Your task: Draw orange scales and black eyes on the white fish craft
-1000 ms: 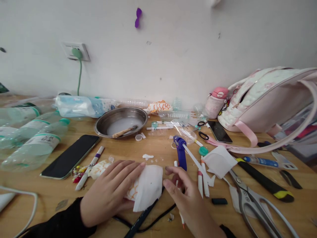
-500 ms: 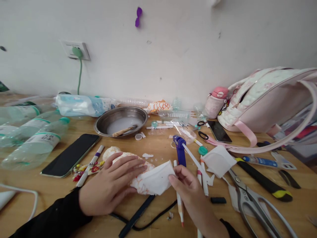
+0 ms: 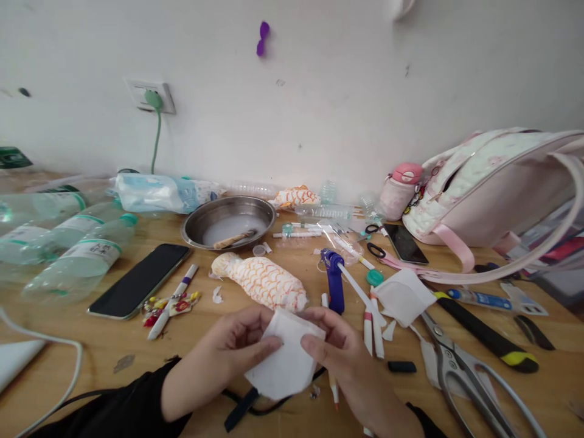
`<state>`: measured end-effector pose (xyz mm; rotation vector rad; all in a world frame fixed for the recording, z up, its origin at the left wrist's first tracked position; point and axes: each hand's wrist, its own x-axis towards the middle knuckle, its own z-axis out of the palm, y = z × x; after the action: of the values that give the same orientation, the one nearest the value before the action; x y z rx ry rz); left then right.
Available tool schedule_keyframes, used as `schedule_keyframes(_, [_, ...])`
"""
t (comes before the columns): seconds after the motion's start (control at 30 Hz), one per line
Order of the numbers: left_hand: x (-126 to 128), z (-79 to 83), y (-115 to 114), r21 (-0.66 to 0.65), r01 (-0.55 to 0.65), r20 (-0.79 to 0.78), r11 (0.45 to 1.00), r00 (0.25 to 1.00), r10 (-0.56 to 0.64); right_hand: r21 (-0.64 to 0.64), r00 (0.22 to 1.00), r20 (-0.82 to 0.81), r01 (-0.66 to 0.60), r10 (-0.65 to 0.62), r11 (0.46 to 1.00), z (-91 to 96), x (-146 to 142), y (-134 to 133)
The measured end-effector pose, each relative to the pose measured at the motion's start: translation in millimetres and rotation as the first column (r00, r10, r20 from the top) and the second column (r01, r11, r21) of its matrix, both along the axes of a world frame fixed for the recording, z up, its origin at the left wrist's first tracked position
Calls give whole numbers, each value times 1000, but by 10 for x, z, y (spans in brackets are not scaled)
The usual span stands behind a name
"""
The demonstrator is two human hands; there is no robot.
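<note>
Between both hands is a white piece of paper or thin fabric (image 3: 285, 368), pinched along its upper edge. My left hand (image 3: 228, 353) grips its left side with the thumb on top. On the other side, my right hand (image 3: 340, 353) holds it between thumb and fingers. Just beyond the hands lies a fish-shaped object (image 3: 264, 281), white with orange scale lines. A blue hot glue gun (image 3: 334, 277) with a white glue stick is to its right, close to several marker pens (image 3: 374, 328). A black stick-like tool (image 3: 241, 409) lies partly under the hands.
A metal bowl (image 3: 228, 222) with whitish liquid and a brush stands at the back. Left are plastic bottles (image 3: 86, 258) and a phone (image 3: 139, 280). Large shears (image 3: 456, 359), a second white piece (image 3: 406, 297) and a pink backpack (image 3: 493, 182) occupy the right.
My left hand has let go of the fish-shaped object and taken hold of the white piece. The white piece has come nearer to me, apart from the fish. The view has shifted slightly.
</note>
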<state>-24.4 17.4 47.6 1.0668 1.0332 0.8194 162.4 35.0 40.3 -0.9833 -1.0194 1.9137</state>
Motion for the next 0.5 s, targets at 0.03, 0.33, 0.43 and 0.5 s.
schedule_keyframes(0.03, [8,-20,23,13,-43,9,999,999,43,-12,1000,6,-6,6,1000,9,-2,1])
schedule_keyframes(0.33, [-40,-76,33,109,-21,45,994,999,16,101,974,208,64,-84,993,-23,-20,37])
schedule_keyframes(0.43, [-84,-71,9,152,2,7,988,1000,-3,108,966,237,79,-103,991,-48,-22,41])
schedule_keyframes(0.5, [-130,-90,8,197,29,-43,980,999,-21,116,959,260,84,-112,990,-66,-17,41])
